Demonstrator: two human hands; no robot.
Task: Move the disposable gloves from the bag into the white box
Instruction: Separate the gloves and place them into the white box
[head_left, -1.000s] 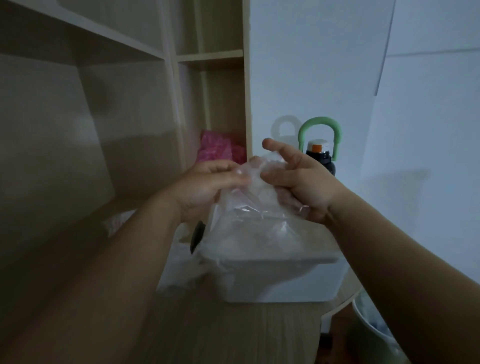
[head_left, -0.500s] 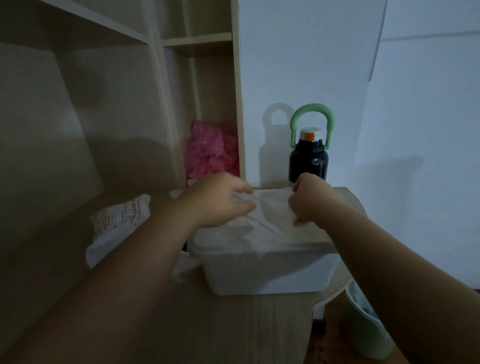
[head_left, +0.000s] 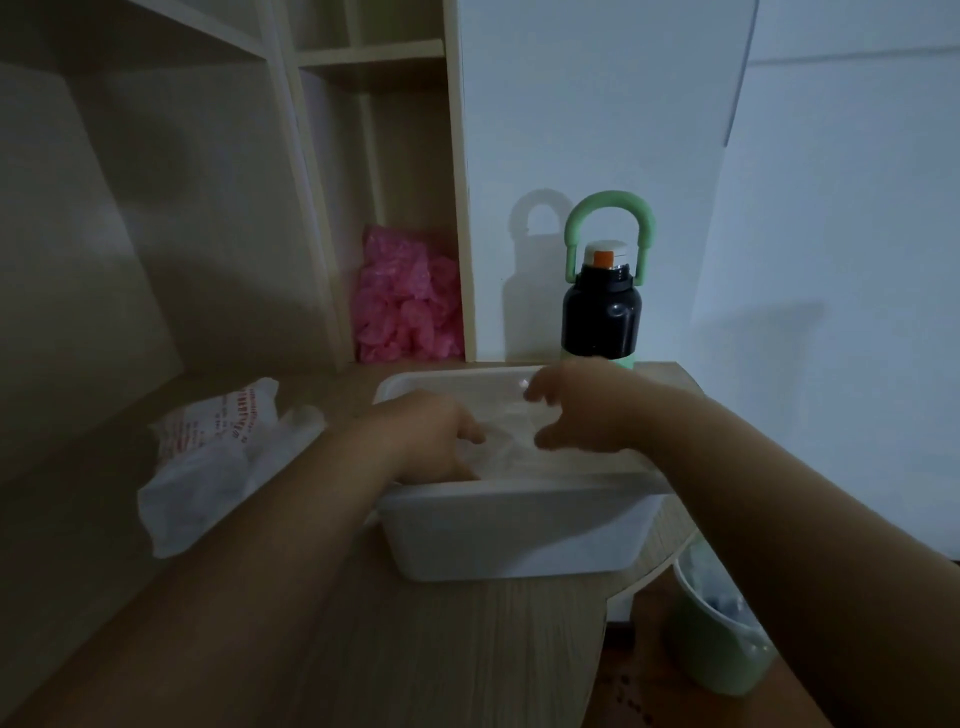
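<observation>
Disposable gloves (head_left: 506, 441) in the white box (head_left: 519, 530), likely feather-light, limp and slippery, best pinched as a bunch; right hand (head_left: 576, 410) released above them, hold of left hand (head_left: 431, 436) indiscernible.

Clear gloves (head_left: 506, 448) lie inside white box (head_left: 519, 535), crumpled bag (head_left: 208, 478) beside it.
</observation>
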